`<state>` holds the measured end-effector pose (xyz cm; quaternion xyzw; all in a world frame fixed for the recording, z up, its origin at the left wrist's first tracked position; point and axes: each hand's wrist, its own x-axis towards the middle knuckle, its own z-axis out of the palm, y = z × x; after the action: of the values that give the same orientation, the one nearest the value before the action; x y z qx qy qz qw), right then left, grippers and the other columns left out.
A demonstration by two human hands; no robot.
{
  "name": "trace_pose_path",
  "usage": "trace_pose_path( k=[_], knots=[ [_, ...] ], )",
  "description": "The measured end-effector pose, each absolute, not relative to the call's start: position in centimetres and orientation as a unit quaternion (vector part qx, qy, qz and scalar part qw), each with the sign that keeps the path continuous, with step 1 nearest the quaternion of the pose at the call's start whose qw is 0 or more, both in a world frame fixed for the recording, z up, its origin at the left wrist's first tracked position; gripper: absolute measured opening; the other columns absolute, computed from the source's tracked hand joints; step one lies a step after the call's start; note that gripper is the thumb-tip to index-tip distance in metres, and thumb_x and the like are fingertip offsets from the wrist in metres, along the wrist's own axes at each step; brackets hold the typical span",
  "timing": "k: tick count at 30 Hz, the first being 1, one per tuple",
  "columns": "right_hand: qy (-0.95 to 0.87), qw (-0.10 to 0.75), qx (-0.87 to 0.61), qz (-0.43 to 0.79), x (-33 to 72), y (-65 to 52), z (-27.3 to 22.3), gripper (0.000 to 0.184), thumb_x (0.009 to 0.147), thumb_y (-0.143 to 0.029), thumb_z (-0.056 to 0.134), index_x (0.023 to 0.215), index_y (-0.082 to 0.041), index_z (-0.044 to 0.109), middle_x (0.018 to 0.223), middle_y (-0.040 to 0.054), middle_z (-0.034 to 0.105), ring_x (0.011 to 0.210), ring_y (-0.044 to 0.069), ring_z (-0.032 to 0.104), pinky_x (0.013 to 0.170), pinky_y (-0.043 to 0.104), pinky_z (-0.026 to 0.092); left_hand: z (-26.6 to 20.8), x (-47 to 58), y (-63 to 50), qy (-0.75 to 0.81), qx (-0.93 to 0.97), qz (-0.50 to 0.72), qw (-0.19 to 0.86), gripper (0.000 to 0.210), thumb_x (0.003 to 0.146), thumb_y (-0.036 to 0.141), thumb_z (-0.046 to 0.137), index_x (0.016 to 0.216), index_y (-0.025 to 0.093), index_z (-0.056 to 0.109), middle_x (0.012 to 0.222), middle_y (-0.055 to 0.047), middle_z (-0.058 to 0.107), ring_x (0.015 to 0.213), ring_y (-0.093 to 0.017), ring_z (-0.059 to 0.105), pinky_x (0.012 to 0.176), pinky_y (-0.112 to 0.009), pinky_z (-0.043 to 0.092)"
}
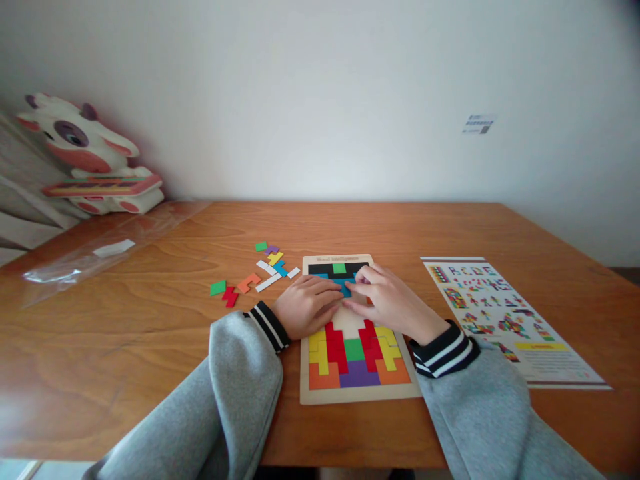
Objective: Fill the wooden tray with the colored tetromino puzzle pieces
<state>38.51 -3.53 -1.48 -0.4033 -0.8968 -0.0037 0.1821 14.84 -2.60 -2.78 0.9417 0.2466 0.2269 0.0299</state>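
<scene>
A wooden tray puzzle (361, 395) lies under both my hands, partly filled with coloured block pieces. My left hand (307, 307) rests over its left side, fingers stretched out toward the middle. From the right, my right hand (387, 300) reaches over the tray with thumb and index finger apart. Its index fingertip is at a blue piece (345, 288) in the upper part. Black pieces and a green square (339, 268) fill the top row. Lower down sit red, yellow and orange pieces, a green piece (355, 350) and a purple piece (360, 375). My hands hide part of the middle.
Several loose pieces lie left of the tray, among them an orange one (249, 283), a red one (230, 297) and a green one (218, 288). A printed pattern sheet (500, 300) is at right. Farther left are a plastic bag (75, 270) and a cow-shaped toy keyboard (100, 160).
</scene>
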Motion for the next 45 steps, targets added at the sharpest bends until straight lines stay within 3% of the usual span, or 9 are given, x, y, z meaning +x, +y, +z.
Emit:
trace_pose_path(
  k=[9,14,21,26,31,35,38,45],
  knots=[
    [-0.865,0.240,-0.439,0.042,38.7,-3.0,-2.3,0.033,0.100,-0.036,0.051,0.117,-0.018,0.072,0.094,0.0095,0.065,0.090,0.024,0.063,0.085,0.041,0.054,-3.0,14.7,-2.6,0.251,0.943,0.218,0.027,0.033,0.100,0.028,0.046,0.129,0.017,0.059,0.131,-0.012,0.066,0.118,-0.025,0.064,0.104,-0.044,0.048],
    [-0.813,0.304,-0.495,0.040,39.3,-2.2,-2.6,0.033,0.102,-0.031,0.042,0.119,-0.018,0.067,0.104,0.0117,0.066,0.099,0.026,0.064,0.092,0.045,0.053,-2.7,14.3,-2.4,0.282,0.928,0.244,0.010,0.036,0.100,0.028,0.046,0.132,0.017,0.057,0.131,-0.013,0.066,0.120,-0.026,0.062,0.100,-0.044,0.050],
    [-0.793,0.321,-0.516,0.045,40.8,-1.1,-4.3,0.042,0.100,-0.022,0.036,0.136,-0.018,0.056,0.129,0.0144,0.067,0.121,0.028,0.062,0.105,0.050,0.050,-2.5,11.7,-1.4,0.347,0.905,0.244,-0.038,0.037,0.097,0.027,0.050,0.130,0.015,0.058,0.122,-0.013,0.069,0.106,-0.027,0.066,0.093,-0.045,0.053],
    [-0.806,0.292,-0.510,0.061,41.1,-1.0,-4.9,0.049,0.098,-0.021,0.034,0.145,-0.018,0.049,0.136,0.0134,0.065,0.123,0.026,0.063,0.107,0.049,0.051,-3.0,10.6,-0.8,0.381,0.889,0.250,-0.047,0.041,0.095,0.031,0.052,0.132,0.014,0.056,0.117,-0.014,0.070,0.107,-0.029,0.066,0.093,-0.045,0.053],
    [-0.810,0.254,-0.527,0.044,40.8,-1.3,-4.1,0.047,0.100,-0.027,0.035,0.139,-0.011,0.055,0.126,0.0186,0.070,0.115,0.030,0.068,0.102,0.049,0.052,-3.5,10.2,-0.7,0.397,0.890,0.223,-0.031,0.041,0.097,0.032,0.049,0.133,0.013,0.056,0.113,-0.014,0.072,0.105,-0.028,0.066,0.093,-0.045,0.053],
    [-0.810,0.222,-0.542,0.012,40.4,-2.1,-2.9,0.048,0.099,-0.043,0.047,0.135,-0.014,0.058,0.121,0.0176,0.072,0.110,0.033,0.069,0.099,0.054,0.052,-3.8,9.8,-0.8,0.402,0.889,0.218,-0.024,0.041,0.098,0.031,0.046,0.133,0.013,0.056,0.115,-0.014,0.072,0.107,-0.029,0.065,0.094,-0.046,0.053],
    [-0.808,0.240,-0.538,-0.002,39.9,-2.7,-2.3,0.061,0.092,-0.055,0.058,0.137,-0.014,0.055,0.127,0.0179,0.069,0.117,0.034,0.064,0.102,0.055,0.048,-4.0,9.5,-0.9,0.401,0.887,0.226,-0.023,0.041,0.098,0.031,0.047,0.133,0.014,0.056,0.115,-0.013,0.072,0.108,-0.029,0.065,0.095,-0.046,0.053],
    [-0.831,0.271,-0.484,0.027,38.1,-3.4,-2.3,0.071,0.083,-0.061,0.068,0.140,-0.023,0.050,0.138,0.0137,0.059,0.127,0.032,0.055,0.109,0.056,0.043,-3.9,9.5,-1.3,0.378,0.891,0.249,-0.043,0.037,0.099,0.028,0.046,0.133,0.014,0.055,0.113,-0.013,0.073,0.108,-0.027,0.066,0.094,-0.044,0.054]
  ],
)
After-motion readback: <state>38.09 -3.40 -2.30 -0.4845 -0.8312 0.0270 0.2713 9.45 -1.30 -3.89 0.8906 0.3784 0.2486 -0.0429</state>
